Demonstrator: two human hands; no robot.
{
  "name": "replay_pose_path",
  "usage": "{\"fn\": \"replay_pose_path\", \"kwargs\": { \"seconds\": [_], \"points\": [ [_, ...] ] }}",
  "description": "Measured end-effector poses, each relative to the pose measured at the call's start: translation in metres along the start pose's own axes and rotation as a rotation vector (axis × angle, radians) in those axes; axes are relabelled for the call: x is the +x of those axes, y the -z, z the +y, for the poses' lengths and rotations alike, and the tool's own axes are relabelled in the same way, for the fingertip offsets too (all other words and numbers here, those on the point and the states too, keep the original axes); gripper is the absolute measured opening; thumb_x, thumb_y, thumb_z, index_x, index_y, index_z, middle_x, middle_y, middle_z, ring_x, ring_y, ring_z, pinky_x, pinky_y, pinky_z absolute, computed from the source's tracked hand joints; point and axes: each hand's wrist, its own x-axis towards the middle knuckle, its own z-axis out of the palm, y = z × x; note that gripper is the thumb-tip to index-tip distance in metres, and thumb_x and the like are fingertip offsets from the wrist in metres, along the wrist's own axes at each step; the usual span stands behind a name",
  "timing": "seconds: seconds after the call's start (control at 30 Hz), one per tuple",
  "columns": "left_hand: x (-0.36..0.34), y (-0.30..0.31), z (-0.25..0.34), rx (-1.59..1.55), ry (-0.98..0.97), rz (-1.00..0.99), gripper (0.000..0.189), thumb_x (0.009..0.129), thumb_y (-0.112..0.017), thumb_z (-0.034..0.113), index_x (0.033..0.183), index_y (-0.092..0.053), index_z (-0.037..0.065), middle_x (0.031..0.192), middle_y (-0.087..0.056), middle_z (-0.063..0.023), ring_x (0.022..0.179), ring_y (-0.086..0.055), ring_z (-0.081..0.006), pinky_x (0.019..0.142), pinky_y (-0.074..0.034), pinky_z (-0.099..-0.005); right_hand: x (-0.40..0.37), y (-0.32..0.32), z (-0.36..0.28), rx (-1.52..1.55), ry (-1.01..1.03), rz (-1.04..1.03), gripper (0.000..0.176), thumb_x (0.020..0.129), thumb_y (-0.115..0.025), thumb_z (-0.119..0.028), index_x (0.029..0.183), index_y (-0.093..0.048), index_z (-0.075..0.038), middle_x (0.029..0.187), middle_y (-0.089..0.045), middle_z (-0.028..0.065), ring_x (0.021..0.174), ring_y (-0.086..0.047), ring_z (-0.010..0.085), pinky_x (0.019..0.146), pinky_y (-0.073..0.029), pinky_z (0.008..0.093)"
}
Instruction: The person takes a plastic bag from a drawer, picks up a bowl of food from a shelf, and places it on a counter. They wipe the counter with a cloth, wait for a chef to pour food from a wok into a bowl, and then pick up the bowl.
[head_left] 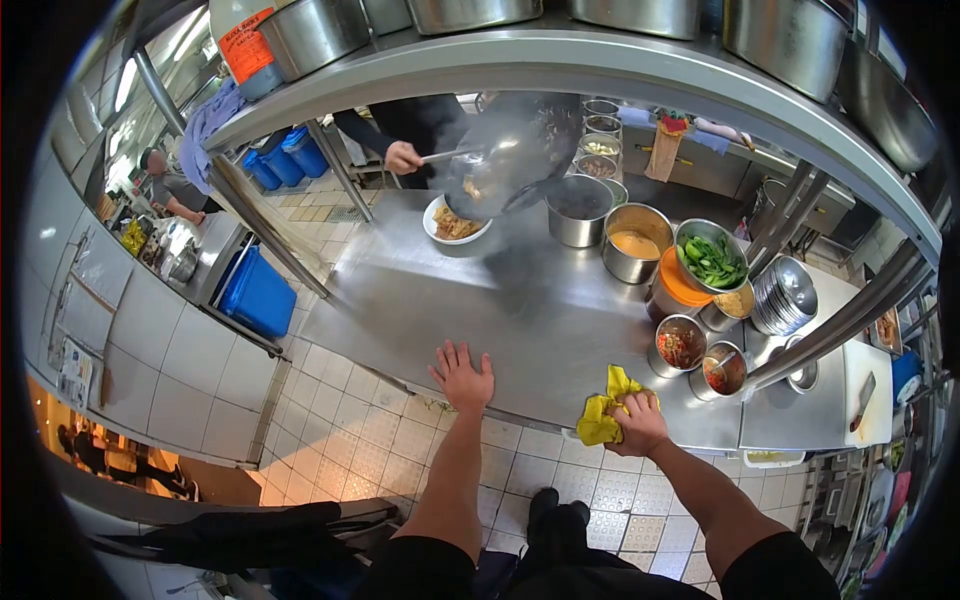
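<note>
My left hand [464, 379] lies flat on the near edge of the steel counter [400, 310], its fingers spread and holding nothing. To its right, my right hand [638, 425] grips a crumpled yellow cloth [600, 415] at the same edge. Across the counter, a co-worker's hand [403, 158] holds a ladle [450, 155] over a steaming wok [520, 170]. Noodle-like food partly fills a white bowl [455, 222] beneath the wok's rim. Closest to my right hand stands a metal pot of chopped red peppers [680, 345].
Right of centre are a pot of orange liquid [635, 243], a bowl of green vegetables [711, 260] and stacked metal bowls [785, 295]. A knife [862, 402] rests on a white cutting board [868, 385]. Large pots [315, 38] line the overhead shelf [560, 65]. Another person [180, 190] stands far left.
</note>
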Motion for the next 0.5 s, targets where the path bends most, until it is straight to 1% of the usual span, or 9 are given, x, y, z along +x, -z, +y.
{"fn": "replay_pose_path", "kwargs": {
  "seconds": [0.17, 0.5],
  "points": [
    [0.000, -0.004, -0.002, -0.023, -0.016, 0.041, 0.064, 0.092, -0.046, 0.050, 0.144, -0.045, 0.013, 0.157, -0.029, -0.0110, 0.147, -0.019, -0.0297, 0.119, -0.003, -0.0535, 0.000, 0.001, -0.001, -0.007, 0.008, 0.018, 0.062, 0.057, -0.080, -0.047, 0.108, -0.061, -0.017, 0.113, -0.054, 0.0112, 0.108, -0.051, 0.0336, 0.100, -0.036, 0.0538],
    [-0.001, 0.008, 0.003, -0.030, -0.005, -0.015, 0.064, 0.093, -0.044, 0.050, 0.146, -0.042, 0.013, 0.158, -0.027, -0.0109, 0.148, -0.017, -0.0302, 0.119, -0.002, -0.0538, 0.001, 0.003, -0.002, -0.017, 0.014, 0.016, 0.062, 0.058, -0.079, -0.047, 0.108, -0.060, -0.016, 0.112, -0.054, 0.0118, 0.107, -0.051, 0.0347, 0.100, -0.036, 0.0543]
  ]
}}
